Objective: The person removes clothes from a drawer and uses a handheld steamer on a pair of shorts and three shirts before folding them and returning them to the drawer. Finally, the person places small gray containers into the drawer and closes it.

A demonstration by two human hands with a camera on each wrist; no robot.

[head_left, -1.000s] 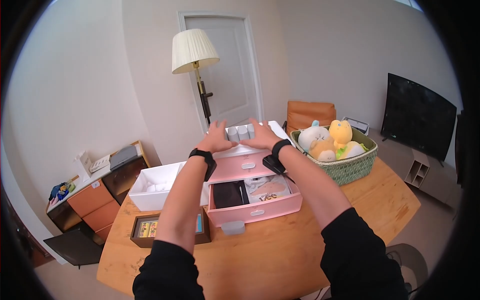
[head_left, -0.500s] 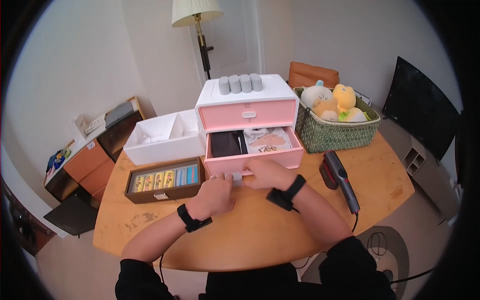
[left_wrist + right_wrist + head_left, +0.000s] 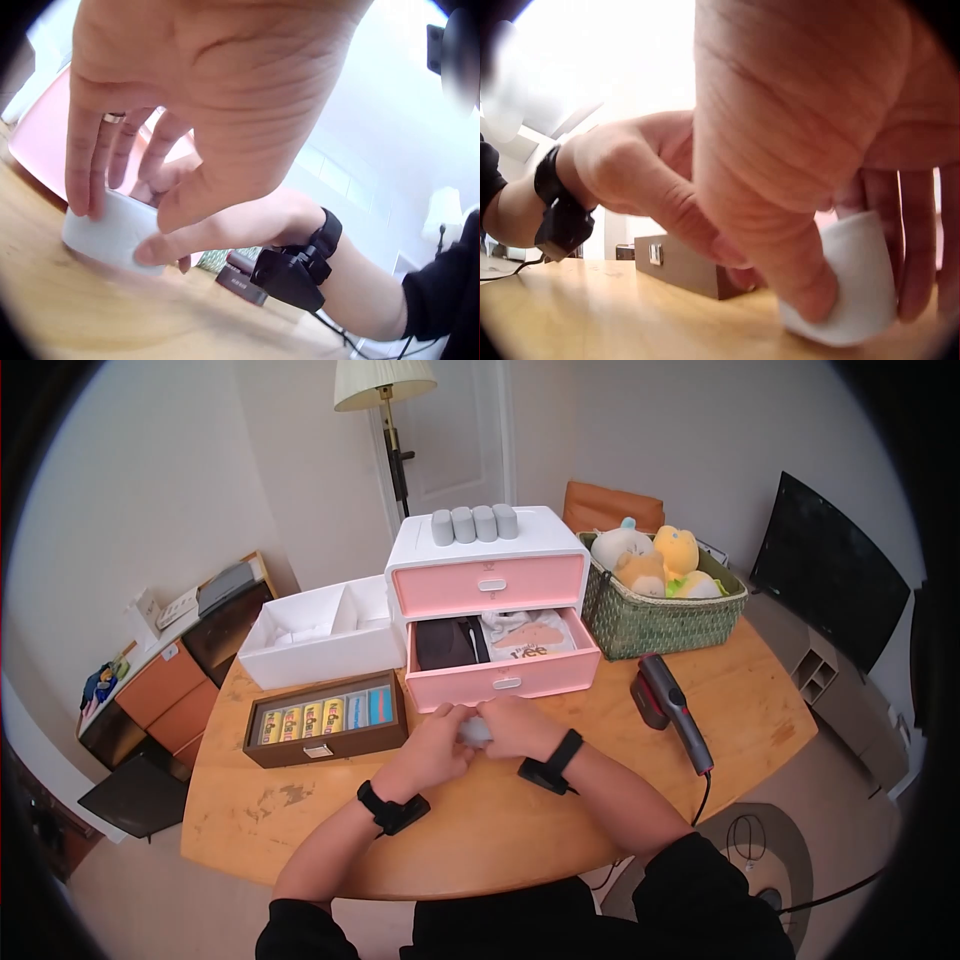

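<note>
A small light-grey rounded piece (image 3: 474,732) lies low over the wooden table, in front of the pulled-out pink drawer (image 3: 503,683). My left hand (image 3: 433,748) holds it from the left, fingers bent over its edge in the left wrist view, where the piece (image 3: 112,231) looks whitish. From the other side my right hand (image 3: 524,728) grips it; in the right wrist view the thumb presses the face of the piece (image 3: 855,277), with fingers behind. Several similar grey pieces (image 3: 473,525) stand in a row on the white cabinet top (image 3: 545,532).
Left of the cabinet are a white divided box (image 3: 320,660) and a brown lidded case (image 3: 325,750) with yellow and blue packs. On the right stand a green basket (image 3: 670,625) of plush toys and a dark corded handheld device (image 3: 675,705). Dark and white fabric lies in the drawer.
Both hands have come down from the row on the cabinet top to the single grey piece by the drawer. Over the last half second they have closed in around it.
</note>
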